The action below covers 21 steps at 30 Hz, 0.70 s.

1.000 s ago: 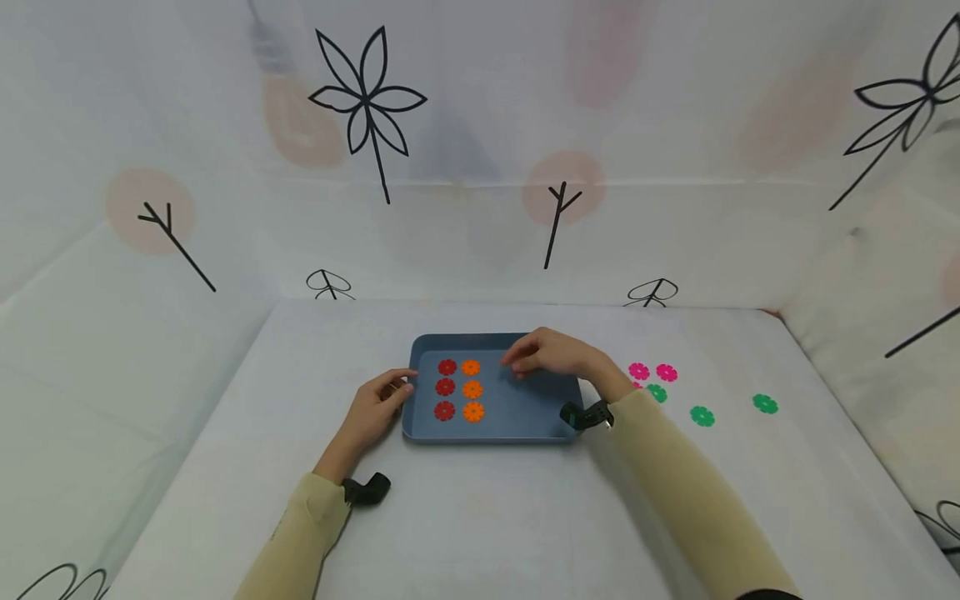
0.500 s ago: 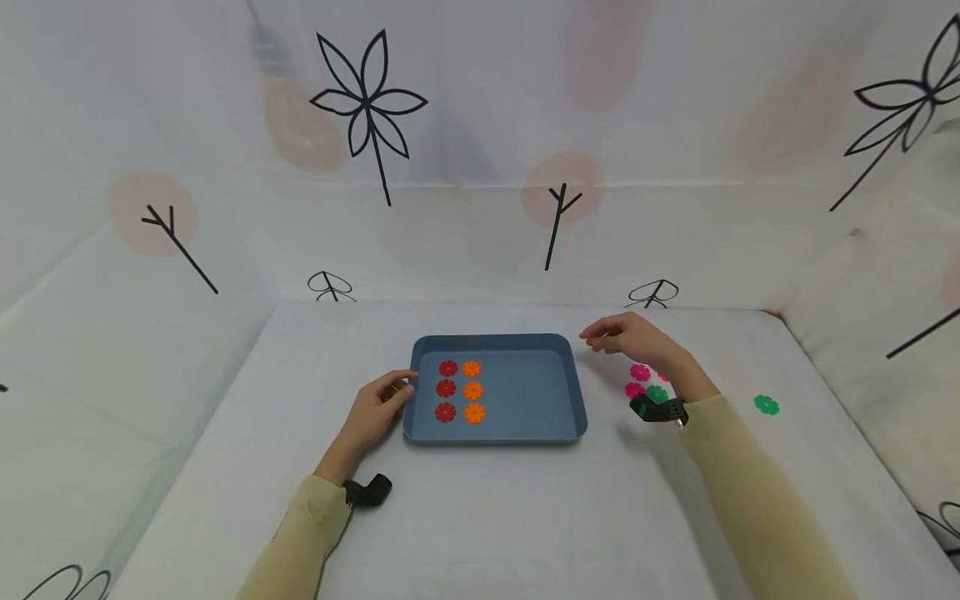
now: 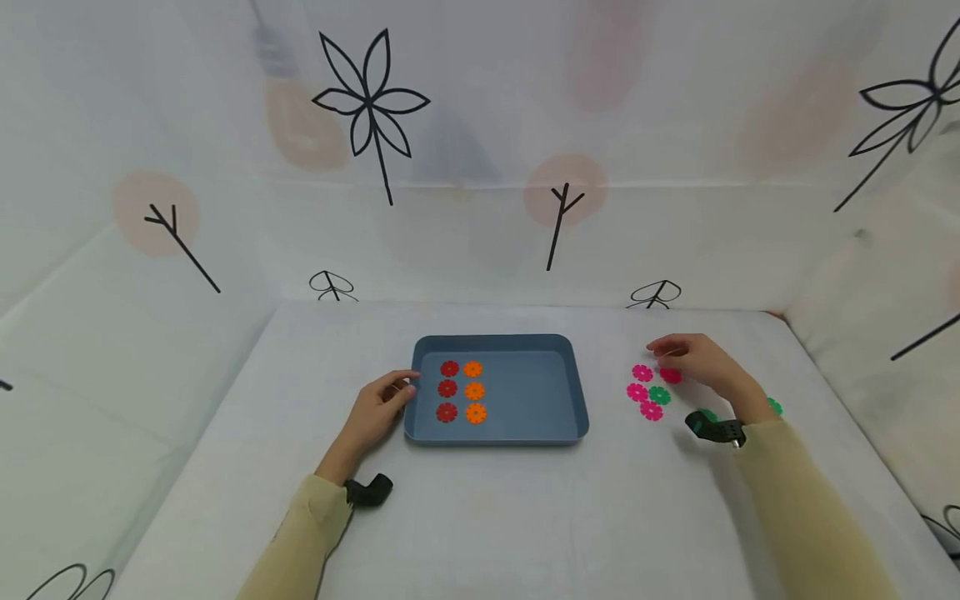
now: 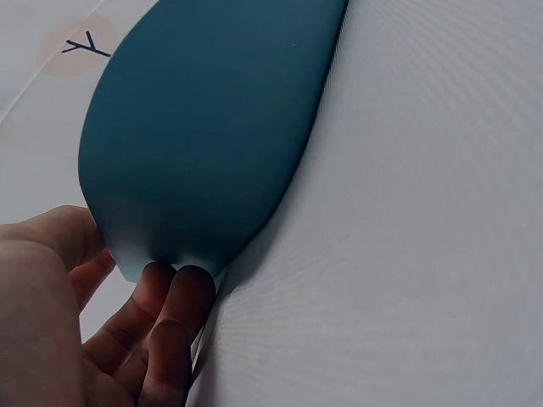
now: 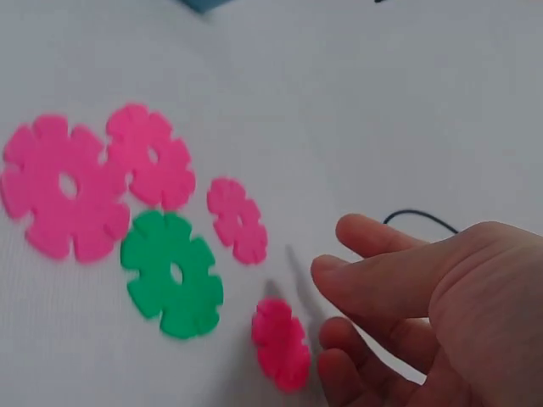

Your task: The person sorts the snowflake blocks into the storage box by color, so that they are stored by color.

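Note:
My left hand (image 3: 382, 408) holds the left rim of a blue-grey tray (image 3: 532, 392), with curled fingers touching its outer wall (image 4: 204, 127) in the left wrist view. Inside the tray, red flower-shaped plastic discs (image 3: 447, 389) form one column and orange ones (image 3: 475, 391) another. My right hand (image 3: 701, 362) hovers over the table right of the tray, fingers loosely bent and holding nothing. Just below its fingertips lies a pink disc (image 5: 281, 345). More pink discs (image 5: 66, 188) and a green disc (image 5: 174, 273) lie close by.
Two more green discs, one (image 3: 707, 414) by the right wrist and another (image 3: 775, 406) farther right, are partly hidden by the right arm. A white cloth covers the table (image 3: 487, 508). Patterned cloth walls (image 3: 465, 242) rise at the back and sides.
My right hand has moved from above the tray rightward to the loose pink and green discs. The left hand stays at the tray's rim, and the tray has not moved.

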### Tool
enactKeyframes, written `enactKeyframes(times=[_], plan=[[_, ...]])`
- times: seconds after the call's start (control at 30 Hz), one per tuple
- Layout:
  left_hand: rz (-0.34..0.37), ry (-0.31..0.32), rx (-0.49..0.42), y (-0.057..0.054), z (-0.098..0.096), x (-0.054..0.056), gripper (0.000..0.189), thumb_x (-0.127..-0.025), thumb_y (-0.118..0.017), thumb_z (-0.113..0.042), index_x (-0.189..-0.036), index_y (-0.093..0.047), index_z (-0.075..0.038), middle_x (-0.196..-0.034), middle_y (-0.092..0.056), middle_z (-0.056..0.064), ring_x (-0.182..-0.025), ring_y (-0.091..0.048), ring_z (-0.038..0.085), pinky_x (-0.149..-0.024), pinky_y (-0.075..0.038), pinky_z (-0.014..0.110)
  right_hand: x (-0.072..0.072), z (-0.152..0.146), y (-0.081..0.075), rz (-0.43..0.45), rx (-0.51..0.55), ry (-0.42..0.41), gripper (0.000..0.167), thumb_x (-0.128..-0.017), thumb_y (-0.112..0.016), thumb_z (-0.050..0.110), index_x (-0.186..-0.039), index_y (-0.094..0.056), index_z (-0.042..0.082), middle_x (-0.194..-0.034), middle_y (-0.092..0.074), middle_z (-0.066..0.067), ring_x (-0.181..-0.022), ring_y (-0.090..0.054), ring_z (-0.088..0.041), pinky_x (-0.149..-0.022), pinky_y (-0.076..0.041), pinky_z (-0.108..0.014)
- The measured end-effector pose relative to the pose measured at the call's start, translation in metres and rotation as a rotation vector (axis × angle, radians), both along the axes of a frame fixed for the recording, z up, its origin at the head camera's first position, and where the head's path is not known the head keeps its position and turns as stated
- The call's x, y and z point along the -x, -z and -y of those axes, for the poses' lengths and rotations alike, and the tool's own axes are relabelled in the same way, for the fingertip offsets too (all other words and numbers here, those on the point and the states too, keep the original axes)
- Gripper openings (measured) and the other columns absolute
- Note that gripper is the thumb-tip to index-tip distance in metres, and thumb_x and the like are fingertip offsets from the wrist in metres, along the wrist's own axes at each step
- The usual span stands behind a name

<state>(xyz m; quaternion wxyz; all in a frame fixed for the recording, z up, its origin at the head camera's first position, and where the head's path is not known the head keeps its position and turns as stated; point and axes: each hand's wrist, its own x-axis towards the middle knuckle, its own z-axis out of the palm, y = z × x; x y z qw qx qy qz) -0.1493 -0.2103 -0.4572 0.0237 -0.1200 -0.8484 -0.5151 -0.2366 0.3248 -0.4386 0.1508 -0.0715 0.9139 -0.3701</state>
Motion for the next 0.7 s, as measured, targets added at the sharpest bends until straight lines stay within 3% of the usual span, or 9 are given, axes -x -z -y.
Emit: enactKeyframes(times=[0.13, 0.27, 0.5, 0.7], plan=[[-0.003, 0.008, 0.002, 0.000, 0.001, 0.000, 0.031, -0.101, -0.061, -0.015, -0.128, -0.064, 0.001, -0.098, -0.062, 0.012, -0.075, -0.056, 0.014, -0.067, -0.048, 0.026, -0.002, -0.006, 0.003, 0.040, -0.032, -0.003, 0.043, -0.096, -0.064, 0.016, -0.136, -0.056, 0.000, -0.128, -0.054, -0.023, -0.111, -0.050, -0.036, -0.083, -0.048, -0.033], [-0.014, 0.006, 0.002, -0.001, 0.001, 0.000, 0.030, -0.100, -0.061, -0.013, -0.127, -0.065, 0.001, -0.098, -0.063, 0.012, -0.075, -0.057, 0.016, -0.067, -0.049, 0.026, -0.002, -0.004, 0.006, 0.080, -0.025, -0.006, 0.047, -0.093, -0.068, 0.014, -0.137, -0.055, 0.001, -0.126, -0.051, -0.022, -0.112, -0.046, -0.036, -0.086, -0.047, -0.037], [-0.021, 0.006, 0.000, -0.002, 0.001, 0.001, 0.029, -0.100, -0.061, -0.011, -0.126, -0.065, 0.001, -0.098, -0.063, 0.013, -0.076, -0.057, 0.019, -0.067, -0.048, 0.025, -0.005, -0.006, 0.011, 0.070, -0.010, 0.020, 0.049, -0.094, -0.066, 0.015, -0.139, -0.052, 0.001, -0.133, -0.047, -0.025, -0.120, -0.041, -0.042, -0.094, -0.045, -0.049], [-0.013, 0.000, 0.012, -0.003, 0.000, -0.001, 0.030, -0.100, -0.061, -0.013, -0.127, -0.065, 0.001, -0.099, -0.063, 0.013, -0.077, -0.057, 0.017, -0.068, -0.048, 0.025, -0.014, -0.012, 0.016, 0.071, 0.065, 0.000, 0.047, -0.090, -0.073, 0.015, -0.132, -0.057, 0.002, -0.133, -0.049, -0.022, -0.120, -0.042, -0.038, -0.094, -0.045, -0.044]])
